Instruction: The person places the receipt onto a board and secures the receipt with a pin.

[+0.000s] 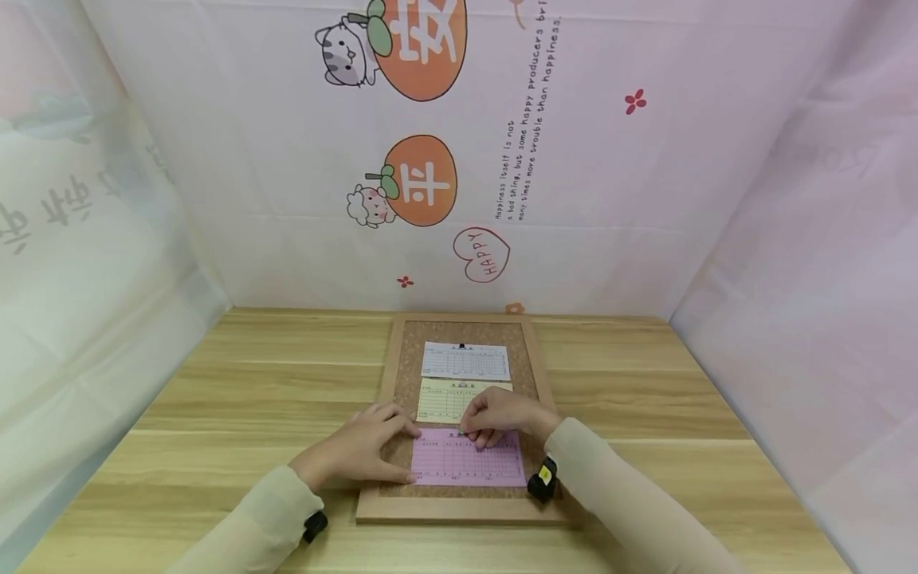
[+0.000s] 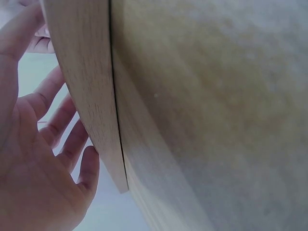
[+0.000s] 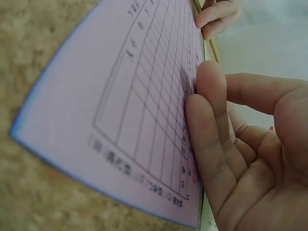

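— Pink form (image 1: 468,458): lying low centre of the head view, on the cork board (image 1: 409,351), under a yellow form (image 1: 448,399) and a white form (image 1: 464,361). Left hand (image 1: 358,453)?

— Flat, fingers straight, pressing the sheet's left edge, likely to stop sliding. Right hand (image 1: 498,414) curled, pinching something small at the top edge; probably a pin, too small to tell.

— Left wrist view?

— Relaxed fingers (image 2: 57,120) beside the wooden frame (image 2: 89,96), lower left.

— Right wrist view?

— Fingertips (image 3: 211,86) pressed onto pink paper, centre right.
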`<state>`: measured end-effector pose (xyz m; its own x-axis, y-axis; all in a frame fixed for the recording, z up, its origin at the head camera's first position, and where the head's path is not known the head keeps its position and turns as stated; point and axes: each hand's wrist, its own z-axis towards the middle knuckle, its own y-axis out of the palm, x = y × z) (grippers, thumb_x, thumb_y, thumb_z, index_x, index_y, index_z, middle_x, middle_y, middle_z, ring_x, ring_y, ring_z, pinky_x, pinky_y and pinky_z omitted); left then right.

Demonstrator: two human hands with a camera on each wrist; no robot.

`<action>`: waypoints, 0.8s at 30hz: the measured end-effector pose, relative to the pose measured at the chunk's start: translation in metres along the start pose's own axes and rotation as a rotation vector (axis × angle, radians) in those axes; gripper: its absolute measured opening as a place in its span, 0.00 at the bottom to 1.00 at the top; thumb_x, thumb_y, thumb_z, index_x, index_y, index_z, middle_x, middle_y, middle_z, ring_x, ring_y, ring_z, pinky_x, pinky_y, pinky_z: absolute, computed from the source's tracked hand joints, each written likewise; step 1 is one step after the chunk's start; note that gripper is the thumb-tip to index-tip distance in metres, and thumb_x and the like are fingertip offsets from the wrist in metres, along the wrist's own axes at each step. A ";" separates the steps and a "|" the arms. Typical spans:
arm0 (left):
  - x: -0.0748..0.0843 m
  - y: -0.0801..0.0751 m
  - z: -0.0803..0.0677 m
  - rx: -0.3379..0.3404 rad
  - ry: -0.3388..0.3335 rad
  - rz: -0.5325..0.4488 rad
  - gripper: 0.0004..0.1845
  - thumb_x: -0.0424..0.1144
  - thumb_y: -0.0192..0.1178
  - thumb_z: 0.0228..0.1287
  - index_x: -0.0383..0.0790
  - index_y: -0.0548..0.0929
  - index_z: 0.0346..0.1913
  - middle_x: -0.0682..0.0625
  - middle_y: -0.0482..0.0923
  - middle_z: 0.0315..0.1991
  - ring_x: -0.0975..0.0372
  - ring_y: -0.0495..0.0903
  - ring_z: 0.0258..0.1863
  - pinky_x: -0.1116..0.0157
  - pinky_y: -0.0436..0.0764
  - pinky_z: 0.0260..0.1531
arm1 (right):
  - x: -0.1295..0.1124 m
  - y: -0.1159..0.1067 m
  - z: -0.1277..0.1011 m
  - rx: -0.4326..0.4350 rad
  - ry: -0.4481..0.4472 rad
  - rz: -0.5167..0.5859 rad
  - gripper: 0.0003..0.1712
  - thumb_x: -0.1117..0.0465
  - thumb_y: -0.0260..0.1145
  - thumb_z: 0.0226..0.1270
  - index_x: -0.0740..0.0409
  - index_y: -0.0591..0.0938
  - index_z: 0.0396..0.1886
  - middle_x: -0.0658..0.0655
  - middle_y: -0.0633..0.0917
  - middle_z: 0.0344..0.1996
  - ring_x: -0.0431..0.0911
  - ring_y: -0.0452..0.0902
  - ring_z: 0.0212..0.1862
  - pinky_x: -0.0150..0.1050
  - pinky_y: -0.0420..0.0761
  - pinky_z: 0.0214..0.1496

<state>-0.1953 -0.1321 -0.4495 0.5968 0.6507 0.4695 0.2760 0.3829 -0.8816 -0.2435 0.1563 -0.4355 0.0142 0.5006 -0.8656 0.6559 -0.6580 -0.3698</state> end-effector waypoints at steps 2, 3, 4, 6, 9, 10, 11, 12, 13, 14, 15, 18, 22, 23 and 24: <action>0.001 -0.001 0.000 0.006 0.006 -0.006 0.33 0.64 0.72 0.53 0.50 0.80 0.58 0.53 0.73 0.61 0.52 0.67 0.64 0.41 0.62 0.64 | 0.000 0.000 0.000 0.003 -0.001 0.000 0.07 0.65 0.65 0.71 0.65 0.86 0.38 0.57 0.86 0.25 0.42 0.83 0.26 0.38 0.85 0.31; 0.002 -0.001 0.000 0.007 0.007 -0.010 0.33 0.63 0.72 0.53 0.49 0.81 0.58 0.53 0.73 0.60 0.52 0.67 0.64 0.41 0.62 0.64 | 0.000 0.001 0.000 0.004 -0.002 -0.003 0.07 0.65 0.65 0.71 0.65 0.86 0.37 0.57 0.86 0.25 0.42 0.83 0.26 0.38 0.85 0.31; 0.002 -0.001 0.000 0.007 0.008 -0.009 0.33 0.63 0.72 0.53 0.49 0.81 0.58 0.53 0.73 0.60 0.52 0.67 0.64 0.41 0.62 0.64 | 0.000 0.001 0.000 0.004 -0.001 -0.005 0.07 0.65 0.65 0.71 0.65 0.86 0.37 0.57 0.86 0.25 0.42 0.83 0.26 0.38 0.85 0.31; 0.002 -0.001 0.000 0.008 0.007 -0.007 0.33 0.63 0.72 0.53 0.49 0.80 0.58 0.53 0.73 0.60 0.53 0.67 0.64 0.41 0.62 0.64 | -0.001 0.001 0.000 0.004 -0.002 -0.008 0.07 0.65 0.65 0.71 0.65 0.86 0.37 0.57 0.86 0.25 0.42 0.83 0.26 0.38 0.85 0.31; 0.002 -0.002 0.000 0.007 0.006 -0.007 0.33 0.63 0.72 0.53 0.49 0.80 0.58 0.53 0.73 0.60 0.53 0.67 0.63 0.41 0.62 0.64 | -0.001 0.001 0.000 0.000 -0.002 -0.014 0.07 0.65 0.65 0.71 0.65 0.85 0.37 0.57 0.86 0.25 0.43 0.83 0.26 0.38 0.85 0.31; 0.002 -0.002 0.000 0.006 0.006 -0.007 0.33 0.63 0.72 0.53 0.49 0.80 0.58 0.53 0.73 0.60 0.53 0.67 0.63 0.41 0.62 0.64 | -0.001 0.001 0.000 0.000 -0.002 -0.015 0.06 0.65 0.65 0.71 0.65 0.85 0.37 0.57 0.86 0.25 0.43 0.83 0.26 0.38 0.85 0.31; 0.002 -0.001 0.000 0.006 0.007 -0.007 0.33 0.63 0.72 0.53 0.49 0.80 0.58 0.54 0.73 0.60 0.53 0.67 0.63 0.41 0.63 0.63 | 0.000 0.001 0.000 0.000 -0.002 -0.016 0.06 0.65 0.65 0.71 0.65 0.85 0.37 0.57 0.86 0.25 0.43 0.83 0.26 0.38 0.85 0.31; 0.002 -0.001 0.000 0.006 0.007 -0.007 0.33 0.63 0.72 0.53 0.49 0.80 0.58 0.54 0.73 0.60 0.53 0.67 0.63 0.41 0.63 0.63 | 0.000 0.001 0.000 0.001 -0.002 -0.019 0.06 0.65 0.65 0.71 0.65 0.84 0.37 0.58 0.86 0.25 0.43 0.83 0.26 0.38 0.85 0.31; 0.002 -0.001 0.000 0.006 0.008 -0.006 0.33 0.63 0.72 0.53 0.49 0.80 0.58 0.54 0.73 0.60 0.53 0.67 0.63 0.41 0.63 0.64 | 0.000 0.001 0.001 0.002 -0.001 -0.020 0.06 0.65 0.65 0.71 0.65 0.84 0.37 0.58 0.86 0.25 0.43 0.83 0.26 0.38 0.85 0.31; 0.002 -0.001 0.000 0.006 0.009 -0.006 0.33 0.63 0.72 0.53 0.49 0.80 0.58 0.54 0.73 0.60 0.53 0.67 0.63 0.41 0.63 0.63 | 0.000 0.001 0.000 0.002 0.002 -0.022 0.06 0.65 0.65 0.71 0.64 0.84 0.37 0.58 0.86 0.25 0.43 0.83 0.26 0.38 0.85 0.31; 0.002 -0.001 0.000 0.007 0.010 -0.006 0.33 0.63 0.72 0.53 0.49 0.80 0.58 0.54 0.73 0.60 0.53 0.67 0.63 0.41 0.63 0.63 | 0.000 0.001 0.000 0.004 0.001 -0.028 0.05 0.65 0.65 0.71 0.64 0.84 0.37 0.58 0.85 0.25 0.43 0.83 0.26 0.38 0.85 0.31; 0.001 -0.001 0.000 0.008 0.009 -0.004 0.33 0.64 0.72 0.53 0.50 0.80 0.58 0.54 0.73 0.60 0.53 0.67 0.63 0.41 0.63 0.63 | -0.001 0.002 -0.001 0.012 -0.004 -0.048 0.05 0.65 0.65 0.71 0.64 0.84 0.36 0.58 0.85 0.25 0.43 0.83 0.25 0.39 0.85 0.31; -0.001 0.000 0.000 0.009 0.002 -0.003 0.34 0.65 0.71 0.52 0.51 0.80 0.58 0.54 0.73 0.60 0.53 0.67 0.64 0.42 0.62 0.64 | -0.002 0.003 -0.001 0.025 -0.003 -0.083 0.05 0.65 0.65 0.71 0.64 0.83 0.36 0.58 0.85 0.25 0.43 0.83 0.25 0.39 0.85 0.30; -0.001 0.000 0.000 0.008 -0.001 -0.001 0.34 0.65 0.71 0.52 0.51 0.80 0.58 0.55 0.73 0.60 0.53 0.67 0.64 0.42 0.62 0.64 | -0.003 0.004 -0.001 0.027 0.000 -0.089 0.05 0.65 0.65 0.71 0.63 0.83 0.36 0.58 0.85 0.25 0.43 0.83 0.25 0.39 0.85 0.30; -0.001 0.001 0.000 0.006 -0.002 0.000 0.34 0.65 0.71 0.52 0.51 0.80 0.58 0.55 0.73 0.60 0.53 0.67 0.64 0.42 0.62 0.64 | -0.003 0.004 -0.001 0.029 0.002 -0.095 0.05 0.65 0.65 0.71 0.63 0.83 0.35 0.58 0.85 0.25 0.43 0.83 0.25 0.39 0.85 0.30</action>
<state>-0.1957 -0.1325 -0.4504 0.5950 0.6522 0.4696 0.2719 0.3865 -0.8813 -0.2402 0.1527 -0.4339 -0.0455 0.5624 -0.8256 0.6325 -0.6234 -0.4596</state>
